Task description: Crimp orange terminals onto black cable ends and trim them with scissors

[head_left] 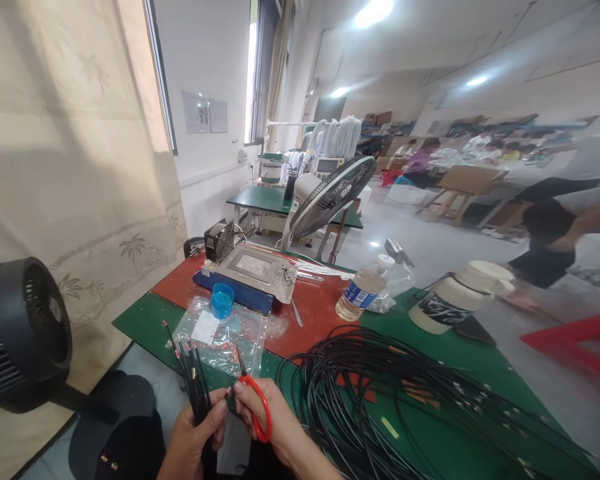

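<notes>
Evidently, the left hand (200, 432) was closed round a bunch of black wires (195, 385) at the bottom of the frame, left of centre; beside it, the right hand (275, 408) gripped red-handled scissors (267, 415). More black cable (340, 393) lay coiled at lower right.

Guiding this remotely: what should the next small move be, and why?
The right hand holds the red-handled scissors, blades up, away from the small reddish tip between it and the left hand, which grips black cables; perhaps turn the blades toward that tip.
</notes>
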Available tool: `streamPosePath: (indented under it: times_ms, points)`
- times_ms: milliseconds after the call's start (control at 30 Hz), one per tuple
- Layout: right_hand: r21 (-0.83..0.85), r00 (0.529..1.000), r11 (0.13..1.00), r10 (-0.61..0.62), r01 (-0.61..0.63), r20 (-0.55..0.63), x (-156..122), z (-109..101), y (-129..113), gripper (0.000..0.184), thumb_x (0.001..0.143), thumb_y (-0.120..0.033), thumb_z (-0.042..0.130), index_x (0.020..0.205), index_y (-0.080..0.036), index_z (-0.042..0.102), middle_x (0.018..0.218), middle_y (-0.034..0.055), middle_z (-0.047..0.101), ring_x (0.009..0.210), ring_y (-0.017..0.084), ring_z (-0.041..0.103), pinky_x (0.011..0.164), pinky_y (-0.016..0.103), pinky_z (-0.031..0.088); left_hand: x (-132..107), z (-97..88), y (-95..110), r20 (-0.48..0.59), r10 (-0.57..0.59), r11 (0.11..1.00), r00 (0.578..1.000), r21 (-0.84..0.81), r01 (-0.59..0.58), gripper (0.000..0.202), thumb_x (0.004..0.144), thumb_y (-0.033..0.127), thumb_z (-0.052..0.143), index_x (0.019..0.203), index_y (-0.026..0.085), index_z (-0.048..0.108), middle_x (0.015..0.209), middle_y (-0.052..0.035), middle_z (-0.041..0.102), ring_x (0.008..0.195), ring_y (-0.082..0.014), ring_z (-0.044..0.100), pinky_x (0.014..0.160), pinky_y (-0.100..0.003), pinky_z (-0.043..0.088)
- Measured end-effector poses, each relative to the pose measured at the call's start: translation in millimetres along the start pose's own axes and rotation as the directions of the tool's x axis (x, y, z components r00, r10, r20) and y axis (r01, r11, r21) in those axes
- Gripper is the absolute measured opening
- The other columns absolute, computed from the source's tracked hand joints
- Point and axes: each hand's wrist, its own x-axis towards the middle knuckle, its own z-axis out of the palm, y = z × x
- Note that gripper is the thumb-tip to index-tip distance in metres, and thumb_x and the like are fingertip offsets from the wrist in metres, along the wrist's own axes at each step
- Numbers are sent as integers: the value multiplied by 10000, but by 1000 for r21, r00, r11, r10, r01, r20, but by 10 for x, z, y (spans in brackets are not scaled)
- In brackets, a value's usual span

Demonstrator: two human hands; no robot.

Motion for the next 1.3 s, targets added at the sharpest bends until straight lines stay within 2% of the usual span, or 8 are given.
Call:
streamPosePath:
  times_ms: [100,300,500,567,633,733,1033,1300]
  points:
    - [40,1000,999,-4,3,27,12,81,-21,532,675,-666,588,572,-149,515,386,-66,403,298,39,321,307,160,230,-44,-25,9,8,11,999,1000,38,-12,375,561,434,764,767,124,717,392,30,449,402,-68,335,428,-228,220]
    - [-224,993,968,-114,113,11,-21,64,46,492,681,-611,631,559,-151,507,408,-58,399,347,57,349,347,177,240,-82,-45,15,-9,25,997,1000,78,-25,371,569,468,744,692,124,681,393,40,415,408,-76,314,437,-243,196]
    - [-487,944,821,-330,297,19,-98,60,0,467,703,-551,653,522,-136,542,508,-36,424,499,69,370,453,188,250,-115,-14,44,54,-33,998,998,46,30,353,595,472,719,583,136,612,419,45,385,431,-78,284,441,-241,195]
    - [-369,963,892,-267,260,33,-107,84,-18,486,713,-589,617,542,-140,548,483,-39,430,454,64,376,428,186,258,-125,-12,54,75,-37,999,997,40,34,345,614,468,705,570,143,597,426,43,391,435,-79,289,444,-241,197]
    - [-145,990,980,-131,136,42,-102,106,-33,517,727,-639,560,570,-147,536,432,-51,417,364,55,351,367,183,246,-136,-17,61,90,-37,998,995,44,33,341,653,458,673,547,149,578,423,42,386,434,-79,289,445,-242,187]
    - [60,998,998,-28,25,47,-79,123,-59,517,696,-639,591,553,-150,508,389,-61,408,300,42,327,320,174,234,-149,-29,62,103,-55,997,993,57,49,331,681,442,652,542,154,568,420,48,367,428,-77,276,442,-246,166]
    - [220,976,951,202,-215,81,-90,139,-92,445,564,-536,731,562,-153,504,379,-78,416,290,34,313,285,158,196,-149,-48,33,145,-51,999,988,10,50,286,660,411,694,610,145,600,486,53,376,452,-66,258,456,-239,180]
    - [240,984,956,147,-168,103,-95,183,-7,510,643,-632,647,578,-141,526,375,-61,432,278,35,324,286,163,206,-149,-50,20,178,-74,997,981,-16,78,305,731,417,620,576,161,565,442,53,363,453,-80,249,468,-234,224]
